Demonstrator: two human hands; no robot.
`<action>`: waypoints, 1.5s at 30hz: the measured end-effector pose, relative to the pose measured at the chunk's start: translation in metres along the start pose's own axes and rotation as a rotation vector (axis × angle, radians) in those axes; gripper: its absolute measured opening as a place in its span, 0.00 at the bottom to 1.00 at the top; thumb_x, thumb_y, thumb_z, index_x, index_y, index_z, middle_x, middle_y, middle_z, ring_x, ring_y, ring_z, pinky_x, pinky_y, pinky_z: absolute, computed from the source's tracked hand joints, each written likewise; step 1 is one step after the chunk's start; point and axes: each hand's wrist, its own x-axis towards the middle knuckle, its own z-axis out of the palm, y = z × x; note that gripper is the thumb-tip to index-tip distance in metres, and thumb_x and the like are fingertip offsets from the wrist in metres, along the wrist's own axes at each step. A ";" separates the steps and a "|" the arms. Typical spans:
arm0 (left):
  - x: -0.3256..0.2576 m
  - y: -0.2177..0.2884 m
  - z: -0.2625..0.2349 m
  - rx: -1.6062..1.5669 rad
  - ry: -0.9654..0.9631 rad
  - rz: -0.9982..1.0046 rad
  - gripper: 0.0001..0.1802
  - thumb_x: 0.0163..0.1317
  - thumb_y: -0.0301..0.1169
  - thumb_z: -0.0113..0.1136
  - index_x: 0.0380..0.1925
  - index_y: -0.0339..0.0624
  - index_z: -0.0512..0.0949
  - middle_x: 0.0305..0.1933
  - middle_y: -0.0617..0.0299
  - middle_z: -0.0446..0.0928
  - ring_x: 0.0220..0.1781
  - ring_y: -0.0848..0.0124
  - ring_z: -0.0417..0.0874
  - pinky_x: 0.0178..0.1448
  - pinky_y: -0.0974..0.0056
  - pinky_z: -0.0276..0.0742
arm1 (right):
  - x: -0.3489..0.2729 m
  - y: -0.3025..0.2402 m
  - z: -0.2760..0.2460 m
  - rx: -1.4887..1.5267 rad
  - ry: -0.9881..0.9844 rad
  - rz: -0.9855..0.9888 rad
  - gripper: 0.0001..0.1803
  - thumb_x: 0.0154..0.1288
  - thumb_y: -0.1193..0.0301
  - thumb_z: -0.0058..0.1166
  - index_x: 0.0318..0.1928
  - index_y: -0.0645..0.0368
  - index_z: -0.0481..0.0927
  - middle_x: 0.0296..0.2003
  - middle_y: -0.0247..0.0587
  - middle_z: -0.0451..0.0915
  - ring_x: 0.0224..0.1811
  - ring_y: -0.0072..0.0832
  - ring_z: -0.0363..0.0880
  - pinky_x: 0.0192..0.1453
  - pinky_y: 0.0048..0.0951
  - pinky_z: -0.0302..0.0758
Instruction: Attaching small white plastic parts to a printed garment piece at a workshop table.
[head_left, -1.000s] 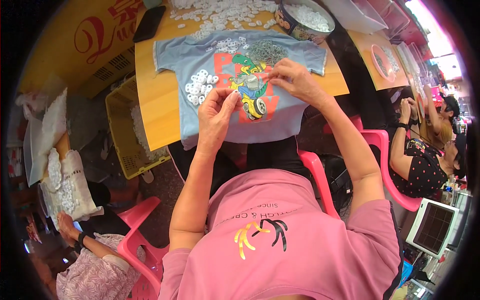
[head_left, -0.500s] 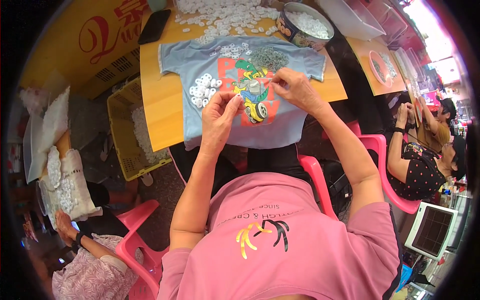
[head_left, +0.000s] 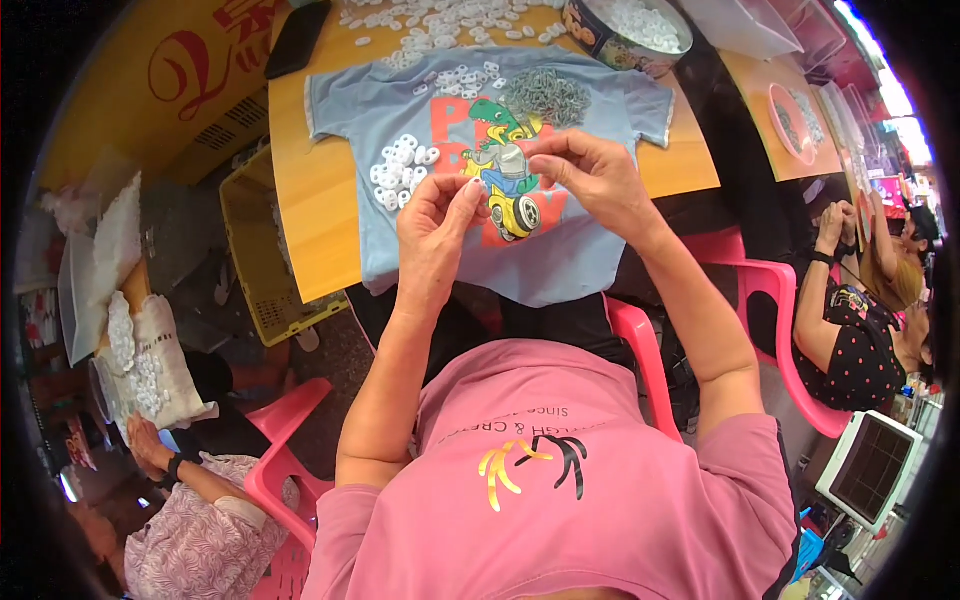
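A blue-grey T-shirt [head_left: 560,265] with a cartoon dinosaur print lies spread over the wooden table [head_left: 320,220]. Above the print my left hand [head_left: 438,220] is closed in a pinch; a small pale bit shows at the fingertips, too small to name. My right hand [head_left: 603,185] also pinches, a short way to the right, and what it holds, if anything, cannot be made out. Beside my left hand sits a heap of white oval plastic pieces with holes [head_left: 402,168]. Farther back on the shirt are more white pieces [head_left: 462,80] and a tangle of small grey metal parts [head_left: 548,97].
Many white pieces [head_left: 430,25] cover the table's back. A round tin [head_left: 605,42] of white bits stands back right, a black phone [head_left: 298,38] back left. A yellow crate [head_left: 262,285] is at left. Pink chairs [head_left: 648,365] and people working flank me.
The view has shifted slightly, so the table and shirt appear a little higher. Both hands keep their pinches over the print, with small finger movements.
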 end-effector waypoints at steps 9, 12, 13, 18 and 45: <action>0.004 0.024 0.028 0.005 0.024 0.036 0.08 0.68 0.29 0.59 0.41 0.34 0.76 0.37 0.63 0.80 0.37 0.79 0.79 0.43 0.72 0.76 | -0.002 -0.002 0.030 0.739 0.033 0.094 0.12 0.70 0.72 0.55 0.50 0.65 0.78 0.39 0.37 0.81 0.38 0.20 0.78 0.45 0.23 0.78; 0.009 0.022 0.030 -0.013 0.028 0.040 0.08 0.68 0.28 0.59 0.41 0.35 0.76 0.37 0.63 0.80 0.37 0.79 0.79 0.43 0.73 0.75 | 0.000 0.004 0.031 0.831 0.038 0.119 0.12 0.70 0.73 0.54 0.50 0.64 0.78 0.40 0.36 0.81 0.38 0.19 0.78 0.45 0.24 0.78; 0.011 0.021 0.030 -0.010 0.025 0.041 0.08 0.68 0.28 0.59 0.42 0.35 0.76 0.38 0.63 0.80 0.37 0.80 0.79 0.43 0.73 0.75 | 0.001 0.005 0.031 0.835 0.036 0.124 0.12 0.70 0.73 0.54 0.50 0.64 0.78 0.40 0.36 0.81 0.38 0.19 0.78 0.45 0.24 0.78; 0.017 0.022 0.038 -0.020 0.041 0.046 0.08 0.68 0.28 0.59 0.42 0.35 0.76 0.38 0.64 0.80 0.38 0.80 0.79 0.43 0.74 0.76 | 0.005 0.013 0.033 0.937 0.067 0.159 0.09 0.70 0.73 0.54 0.47 0.63 0.78 0.39 0.35 0.81 0.37 0.20 0.79 0.45 0.25 0.80; 0.028 0.029 0.040 0.003 0.096 0.131 0.05 0.68 0.25 0.58 0.38 0.34 0.74 0.34 0.61 0.79 0.34 0.78 0.81 0.41 0.73 0.79 | 0.020 -0.009 0.037 0.521 0.135 0.008 0.07 0.71 0.71 0.54 0.40 0.63 0.76 0.31 0.32 0.78 0.32 0.17 0.75 0.40 0.21 0.74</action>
